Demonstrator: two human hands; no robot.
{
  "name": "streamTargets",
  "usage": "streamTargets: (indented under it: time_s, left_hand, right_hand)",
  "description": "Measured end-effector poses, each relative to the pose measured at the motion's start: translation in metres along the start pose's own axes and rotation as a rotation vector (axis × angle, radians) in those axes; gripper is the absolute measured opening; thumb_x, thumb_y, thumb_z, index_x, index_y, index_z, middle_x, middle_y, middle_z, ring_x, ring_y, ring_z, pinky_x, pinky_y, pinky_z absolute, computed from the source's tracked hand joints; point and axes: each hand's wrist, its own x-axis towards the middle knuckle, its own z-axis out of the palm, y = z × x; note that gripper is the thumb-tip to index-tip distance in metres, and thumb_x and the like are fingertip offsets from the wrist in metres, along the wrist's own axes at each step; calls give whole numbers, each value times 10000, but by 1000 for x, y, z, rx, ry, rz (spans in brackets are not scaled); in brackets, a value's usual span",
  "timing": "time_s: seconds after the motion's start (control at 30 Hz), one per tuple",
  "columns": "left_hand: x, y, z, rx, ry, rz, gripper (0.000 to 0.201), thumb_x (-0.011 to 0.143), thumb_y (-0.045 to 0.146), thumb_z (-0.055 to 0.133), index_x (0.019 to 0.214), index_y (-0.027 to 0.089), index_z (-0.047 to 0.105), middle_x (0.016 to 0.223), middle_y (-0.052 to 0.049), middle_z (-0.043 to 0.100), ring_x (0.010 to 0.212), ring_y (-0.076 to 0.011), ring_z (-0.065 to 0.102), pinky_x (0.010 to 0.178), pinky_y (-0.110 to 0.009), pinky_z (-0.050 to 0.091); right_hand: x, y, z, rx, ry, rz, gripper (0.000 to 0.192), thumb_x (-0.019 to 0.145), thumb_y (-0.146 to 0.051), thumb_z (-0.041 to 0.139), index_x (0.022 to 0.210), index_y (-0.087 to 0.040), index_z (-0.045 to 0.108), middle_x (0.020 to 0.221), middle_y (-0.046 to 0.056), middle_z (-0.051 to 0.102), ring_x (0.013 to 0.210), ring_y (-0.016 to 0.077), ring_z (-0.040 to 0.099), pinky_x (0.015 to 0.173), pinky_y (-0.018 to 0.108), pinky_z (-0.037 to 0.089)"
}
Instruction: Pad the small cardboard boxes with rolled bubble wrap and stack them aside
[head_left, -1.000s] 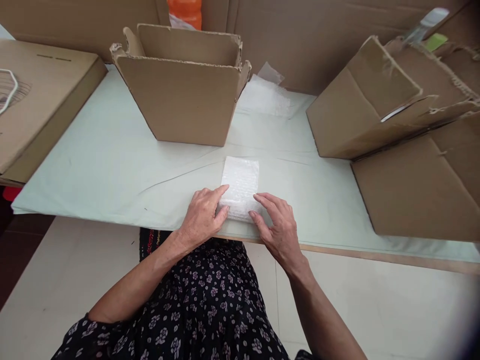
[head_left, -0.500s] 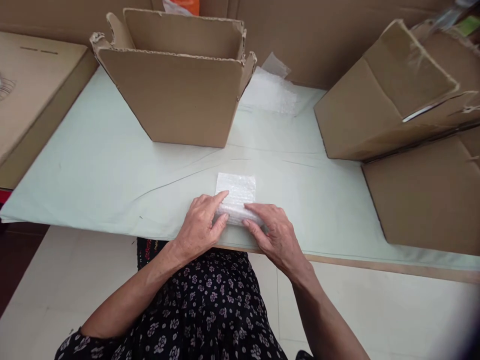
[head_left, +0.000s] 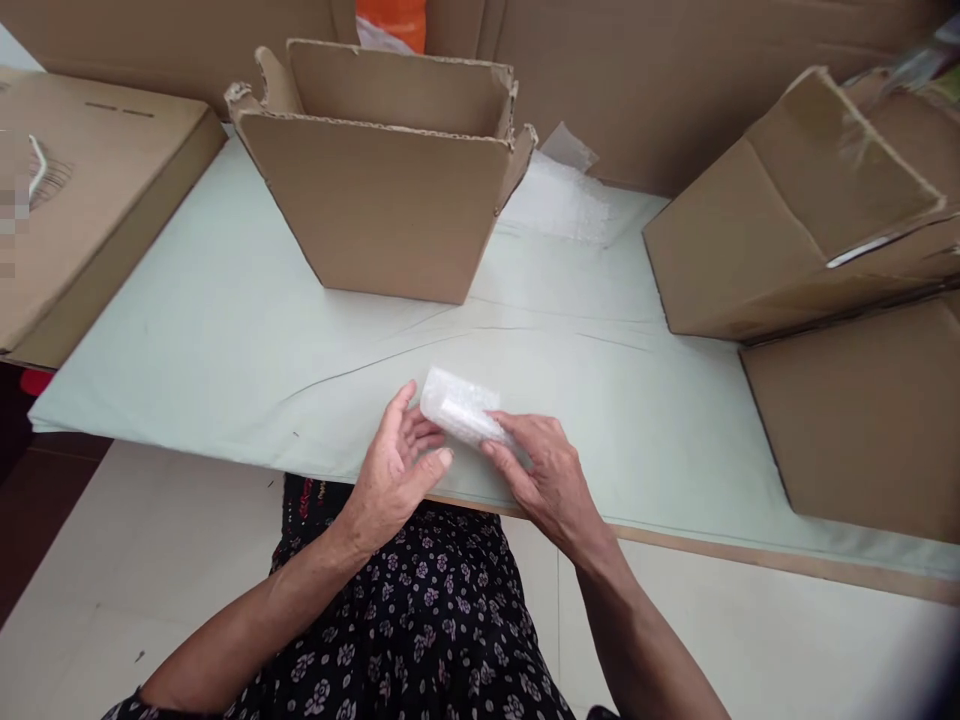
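Bubble-wrap roll (head_left: 459,410): held at its right end by the right hand (head_left: 541,470), fingers closed over it, near the front edge of the surface (head_left: 187,330). Left hand (head_left: 396,466): open, palm cupped beside the roll's left end. Open cardboard box (head_left: 382,200): stood toward the rear edge.

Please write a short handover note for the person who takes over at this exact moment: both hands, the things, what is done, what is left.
Left hand: open, palm beside the bubble-wrap roll, fingertips near its end.
Right hand: fingers on the roll's right part, holding it.
The roll is just above the table, near its front edge.
Open cardboard box stands behind it; spare bubble wrap lies to the box's right.
Done: wrap is rolled up.
Left: roll is not yet in any box.
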Motion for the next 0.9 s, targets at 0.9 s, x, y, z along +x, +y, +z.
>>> streamTargets:
  time_s: [0.9]
  left_hand:
    - [-9, -6, -15, 263, -108, 177, 731, 851, 121, 543, 1558, 165, 362, 1122, -108, 713, 1020, -228, 691, 952, -380, 572]
  right_hand:
    - [21, -27, -26, 348, -93, 104, 458, 849, -429, 757, 1266, -255, 685, 977, 31, 752, 869, 179, 704, 769, 257, 576]
